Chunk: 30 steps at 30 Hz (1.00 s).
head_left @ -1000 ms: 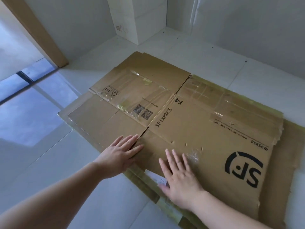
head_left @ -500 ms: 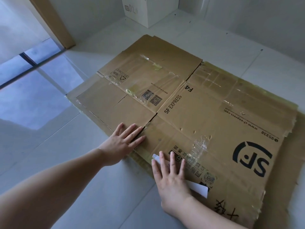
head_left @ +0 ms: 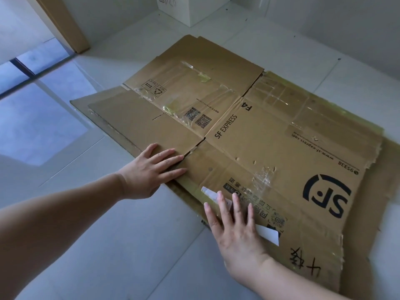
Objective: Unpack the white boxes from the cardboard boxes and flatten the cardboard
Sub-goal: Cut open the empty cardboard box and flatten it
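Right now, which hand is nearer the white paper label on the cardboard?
Right. The right hand lies flat across the white paper label; the left hand rests apart from it, at the flap seam.
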Tool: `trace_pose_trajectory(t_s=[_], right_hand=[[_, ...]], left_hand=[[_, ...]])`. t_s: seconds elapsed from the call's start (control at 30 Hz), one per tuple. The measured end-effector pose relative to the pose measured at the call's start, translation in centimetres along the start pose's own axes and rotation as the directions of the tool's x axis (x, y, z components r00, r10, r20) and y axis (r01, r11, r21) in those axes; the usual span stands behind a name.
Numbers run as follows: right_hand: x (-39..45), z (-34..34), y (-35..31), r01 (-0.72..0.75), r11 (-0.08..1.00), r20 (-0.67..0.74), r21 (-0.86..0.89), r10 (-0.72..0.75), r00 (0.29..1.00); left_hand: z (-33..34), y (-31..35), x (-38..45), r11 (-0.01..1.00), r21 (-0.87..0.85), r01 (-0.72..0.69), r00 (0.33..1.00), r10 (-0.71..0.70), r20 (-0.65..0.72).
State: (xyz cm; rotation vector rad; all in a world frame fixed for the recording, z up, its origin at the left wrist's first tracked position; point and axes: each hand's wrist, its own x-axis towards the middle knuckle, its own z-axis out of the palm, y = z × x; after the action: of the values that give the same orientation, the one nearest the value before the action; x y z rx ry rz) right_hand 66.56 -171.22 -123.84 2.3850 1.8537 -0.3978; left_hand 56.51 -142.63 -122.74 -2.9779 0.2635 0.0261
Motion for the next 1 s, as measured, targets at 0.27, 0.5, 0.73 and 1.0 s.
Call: trace_pose_trajectory(t_s=[0.27,0.5,0.73,1.0], right_hand=[[0.5,-5.5,5.0,-0.122,0.989,0.048,-0.083,0.126,0.991],[1.1,-10.6,8.5,-0.227,0.966,0.096,-0.127,0.240,0.966],[1.8,-17.8,12.7,-0.318,0.932,-0.025,-0.175,0.319,0.948],[0.1,-27.2,19.2,-0.292,0.946,-0.142,-0.142,0.273,0.951]], left_hand=[[-2.7,-0.1,4.7,0.997,-0.057,0.054,0.986,-0.062,-0.157],[-4.8,-0.2,8.6,0.987,-0.003,0.160,0.973,-0.158,-0.171],[-10.5,-2.4,14.1,0.970,0.017,0.244,0.961,-0.240,-0.140],[-20.0,-4.0,20.4,0.932,0.100,0.349,0.935,-0.341,-0.095]])
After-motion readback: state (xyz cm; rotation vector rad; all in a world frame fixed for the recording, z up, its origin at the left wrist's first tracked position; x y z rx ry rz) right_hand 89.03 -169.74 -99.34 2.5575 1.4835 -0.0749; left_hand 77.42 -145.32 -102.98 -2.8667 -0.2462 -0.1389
